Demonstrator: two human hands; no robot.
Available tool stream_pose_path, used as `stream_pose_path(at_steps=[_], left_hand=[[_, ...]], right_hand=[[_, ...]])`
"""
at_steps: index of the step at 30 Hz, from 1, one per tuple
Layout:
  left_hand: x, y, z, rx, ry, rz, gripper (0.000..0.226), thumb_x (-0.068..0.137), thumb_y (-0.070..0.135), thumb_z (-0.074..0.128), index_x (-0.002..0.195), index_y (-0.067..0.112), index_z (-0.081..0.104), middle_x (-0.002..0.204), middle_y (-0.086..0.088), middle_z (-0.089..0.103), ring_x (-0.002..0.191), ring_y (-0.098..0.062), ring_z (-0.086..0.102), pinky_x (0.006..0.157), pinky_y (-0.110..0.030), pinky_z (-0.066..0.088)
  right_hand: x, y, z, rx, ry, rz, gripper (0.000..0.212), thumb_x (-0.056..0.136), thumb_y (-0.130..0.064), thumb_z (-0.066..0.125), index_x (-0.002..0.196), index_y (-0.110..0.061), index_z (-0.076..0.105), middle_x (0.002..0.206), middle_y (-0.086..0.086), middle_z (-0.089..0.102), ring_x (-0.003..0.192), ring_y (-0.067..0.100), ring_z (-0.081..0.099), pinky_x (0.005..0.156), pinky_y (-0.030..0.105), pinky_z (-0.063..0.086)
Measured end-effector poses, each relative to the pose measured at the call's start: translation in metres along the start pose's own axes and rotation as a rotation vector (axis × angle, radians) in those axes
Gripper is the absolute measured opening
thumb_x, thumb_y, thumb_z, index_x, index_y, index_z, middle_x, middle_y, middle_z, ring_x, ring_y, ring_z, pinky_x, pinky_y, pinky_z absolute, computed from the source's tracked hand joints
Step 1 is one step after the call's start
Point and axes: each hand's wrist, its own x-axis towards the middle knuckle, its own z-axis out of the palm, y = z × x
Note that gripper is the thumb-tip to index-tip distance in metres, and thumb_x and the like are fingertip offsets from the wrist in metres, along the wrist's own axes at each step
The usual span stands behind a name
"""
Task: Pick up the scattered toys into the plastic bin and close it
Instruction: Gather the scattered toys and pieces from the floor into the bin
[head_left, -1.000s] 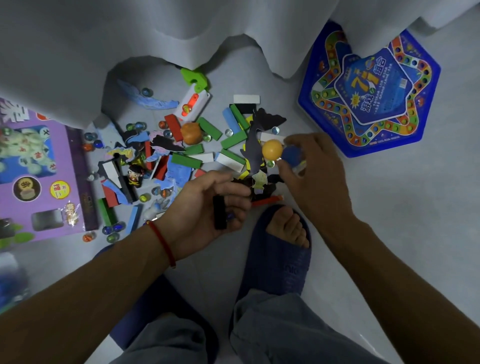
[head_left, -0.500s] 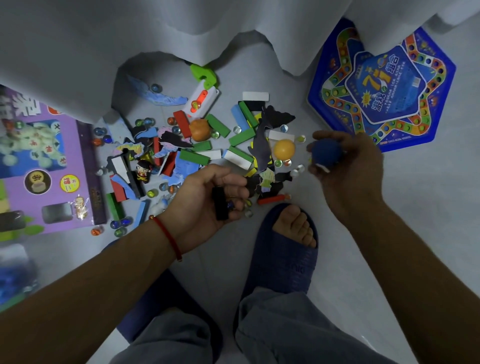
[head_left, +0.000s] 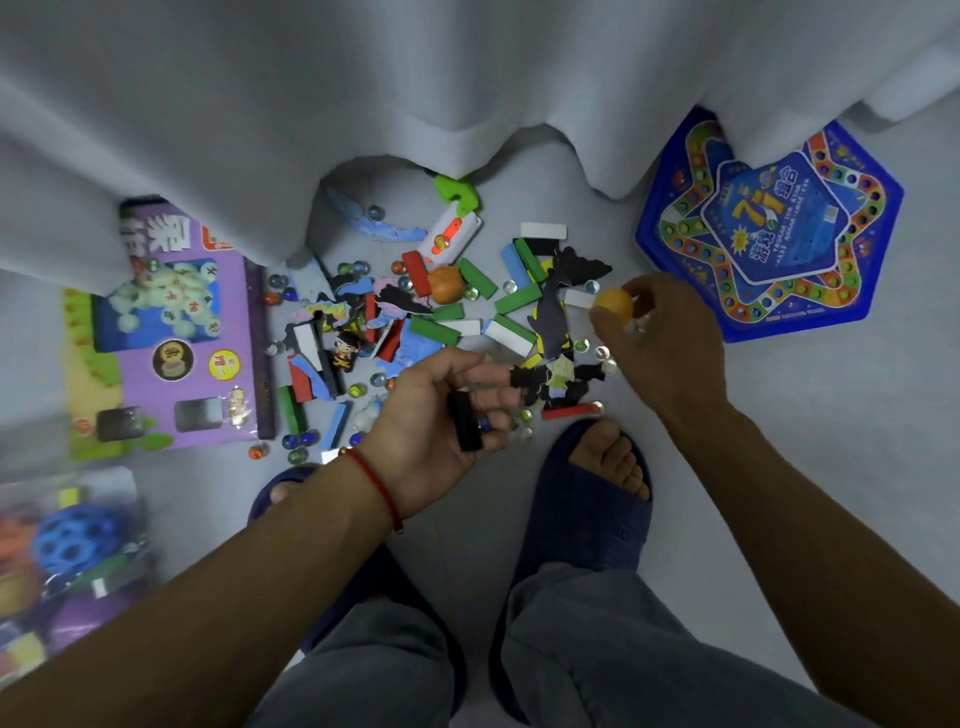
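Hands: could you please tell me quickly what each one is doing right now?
Left hand: holds a black block.
Right hand: pinches a yellow ball.

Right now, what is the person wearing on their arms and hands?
Both arms are bare, with no sleeves, gloves or rings showing. The left hand has a thin red string bracelet around its wrist. The right hand and its wrist wear nothing. Lower down you can see grey trousers and dark blue open-toed slippers.
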Motion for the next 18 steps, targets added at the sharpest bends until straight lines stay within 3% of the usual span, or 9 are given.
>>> stream_pose_path(at_steps=[3, 5, 6, 8, 12, 15, 18], left_hand=[[-0.041, 0.008, 0.001, -0.15, -0.014, 0.076, 0.026, 0.083, 0.025, 0.056, 0.087, 0.003, 0.07, 0.081, -0.016, 0.066, 0.065, -0.026, 0.06, 0.054, -0.026, 0.051], [-0.079, 0.016, -0.002, -0.234, -0.032, 0.151, 0.025, 0.083, 0.024, 0.057, 0.084, 0.003, 0.071, 0.083, -0.017, 0.066, 0.068, -0.028, 0.061, 0.057, -0.028, 0.053], [-0.1, 0.02, -0.005, -0.264, -0.038, 0.187, 0.024, 0.083, 0.024, 0.057, 0.085, 0.004, 0.07, 0.084, -0.017, 0.065, 0.068, -0.028, 0.061, 0.059, -0.028, 0.052], [-0.146, 0.025, -0.02, -0.32, -0.037, 0.269, 0.021, 0.082, 0.023, 0.056, 0.086, 0.006, 0.067, 0.084, -0.015, 0.066, 0.069, -0.027, 0.06, 0.062, -0.03, 0.048], [-0.243, 0.022, -0.079, -0.487, 0.035, 0.461, 0.018, 0.078, 0.02, 0.057, 0.088, 0.006, 0.064, 0.09, -0.016, 0.063, 0.072, -0.027, 0.055, 0.066, -0.032, 0.046], [-0.312, 0.005, -0.136, -0.616, 0.137, 0.58, 0.019, 0.083, 0.02, 0.053, 0.095, 0.007, 0.059, 0.1, -0.019, 0.056, 0.075, -0.028, 0.051, 0.074, -0.035, 0.044], [-0.371, -0.015, -0.189, -0.756, 0.287, 0.681, 0.024, 0.079, 0.018, 0.054, 0.099, 0.005, 0.055, 0.089, -0.018, 0.056, 0.076, -0.029, 0.051, 0.09, -0.037, 0.046]], right_hand=[[-0.013, -0.032, -0.032, 0.728, -0.223, 0.339, 0.026, 0.093, -0.036, 0.059, 0.107, -0.015, 0.06, 0.087, 0.002, 0.064, 0.059, 0.007, 0.059, 0.054, 0.023, 0.046], [-0.027, -0.057, -0.055, 1.139, -0.496, 0.517, 0.028, 0.091, -0.032, 0.051, 0.099, -0.01, 0.066, 0.088, 0.012, 0.065, 0.063, 0.017, 0.061, 0.056, 0.029, 0.047], [-0.035, -0.073, -0.065, 1.193, -0.635, 0.531, 0.03, 0.087, -0.031, 0.05, 0.095, -0.009, 0.069, 0.09, 0.014, 0.066, 0.068, 0.022, 0.062, 0.059, 0.03, 0.049], [-0.052, -0.12, -0.081, 1.086, -0.839, 0.453, 0.032, 0.077, -0.031, 0.057, 0.098, -0.009, 0.068, 0.095, 0.018, 0.069, 0.075, 0.028, 0.067, 0.06, 0.034, 0.056], [-0.094, -0.246, -0.1, 0.616, -1.134, 0.067, 0.043, 0.069, -0.036, 0.074, 0.098, -0.004, 0.071, 0.095, 0.017, 0.074, 0.074, 0.029, 0.072, 0.059, 0.04, 0.06], [-0.141, -0.345, -0.099, 0.309, -1.276, -0.204, 0.025, 0.078, -0.029, 0.076, 0.099, -0.016, 0.072, 0.096, 0.01, 0.075, 0.081, 0.026, 0.072, 0.066, 0.039, 0.06], [-0.207, -0.422, -0.074, 0.165, -1.325, -0.385, 0.015, 0.086, -0.021, 0.073, 0.101, -0.021, 0.072, 0.102, 0.01, 0.073, 0.084, 0.023, 0.069, 0.07, 0.038, 0.06]])
